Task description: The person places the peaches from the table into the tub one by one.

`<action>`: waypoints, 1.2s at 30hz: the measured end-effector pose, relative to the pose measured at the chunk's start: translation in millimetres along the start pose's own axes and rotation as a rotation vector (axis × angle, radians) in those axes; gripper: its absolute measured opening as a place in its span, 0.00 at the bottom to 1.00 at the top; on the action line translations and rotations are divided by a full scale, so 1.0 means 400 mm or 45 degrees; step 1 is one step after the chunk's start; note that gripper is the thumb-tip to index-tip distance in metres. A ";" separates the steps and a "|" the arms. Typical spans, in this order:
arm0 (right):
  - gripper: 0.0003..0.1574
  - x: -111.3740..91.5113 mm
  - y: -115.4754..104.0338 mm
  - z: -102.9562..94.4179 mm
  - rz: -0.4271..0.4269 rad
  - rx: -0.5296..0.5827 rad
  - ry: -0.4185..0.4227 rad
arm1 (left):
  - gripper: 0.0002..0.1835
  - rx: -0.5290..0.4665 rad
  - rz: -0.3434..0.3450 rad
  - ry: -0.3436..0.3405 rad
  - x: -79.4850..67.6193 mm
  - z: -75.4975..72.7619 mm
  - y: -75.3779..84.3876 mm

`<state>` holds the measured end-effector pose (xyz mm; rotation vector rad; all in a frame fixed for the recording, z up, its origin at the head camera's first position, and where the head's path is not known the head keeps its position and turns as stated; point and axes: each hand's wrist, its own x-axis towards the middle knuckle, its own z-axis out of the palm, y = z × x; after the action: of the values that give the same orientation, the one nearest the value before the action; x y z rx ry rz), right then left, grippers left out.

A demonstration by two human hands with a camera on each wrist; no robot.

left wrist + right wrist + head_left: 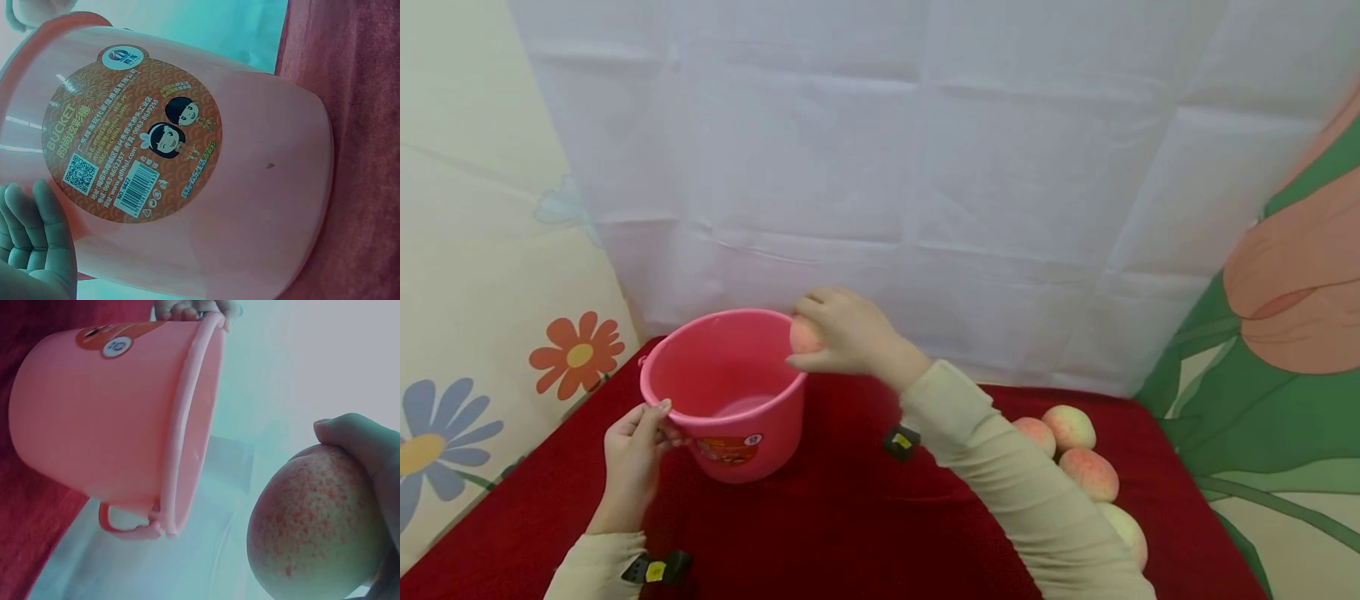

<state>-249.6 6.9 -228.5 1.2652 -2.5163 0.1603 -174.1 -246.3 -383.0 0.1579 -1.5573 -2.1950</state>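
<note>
A pink plastic bucket (pixel 778 446) stands upright on a dark red cloth, with an orange round label (pixel 131 134) on its side. My left hand (pixel 636 454) grips the near left part of its rim, thumb over the top and fingers against the outer wall. Over the bucket's right rim, my right hand (pixel 850 333) holds a peach (pixel 319 528), red-speckled and pale yellow. In the right wrist view the peach is above the bucket mouth, a little apart from the rim. Part of the bucket's pink inner floor (pixel 756 404) shows.
Several more peaches (pixel 1090 475) lie grouped on the red cloth (pixel 850 533) at the right, partly behind the right sleeve (pixel 1022 483). A white sheet (pixel 925 167) hangs at the back, and flower-patterned fabric (pixel 467 317) flanks the table.
</note>
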 end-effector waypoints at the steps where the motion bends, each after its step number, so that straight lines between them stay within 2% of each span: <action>1: 0.32 0.005 -0.004 -0.001 0.004 0.009 -0.009 | 0.15 -0.002 0.003 -0.001 0.000 0.000 0.001; 6: 0.34 0.028 -0.022 0.001 0.035 0.050 -0.049 | 0.15 -0.001 0.010 0.002 -0.002 0.001 0.004; 18: 0.34 0.067 -0.043 0.026 0.074 0.138 -0.051 | 0.15 0.009 -0.009 0.001 -0.009 -0.003 0.005; 29: 0.33 0.108 -0.050 0.062 0.136 0.230 -0.021 | 0.16 0.001 0.007 0.027 -0.011 -0.001 0.009; 36: 0.35 0.121 -0.060 0.092 0.167 0.239 -0.067 | 0.16 0.005 0.012 0.010 -0.015 0.002 0.007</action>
<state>-266.1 -53.0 -248.2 1.1848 -2.6826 0.4069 -168.1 -243.6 -381.0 0.1602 -1.5555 -2.1818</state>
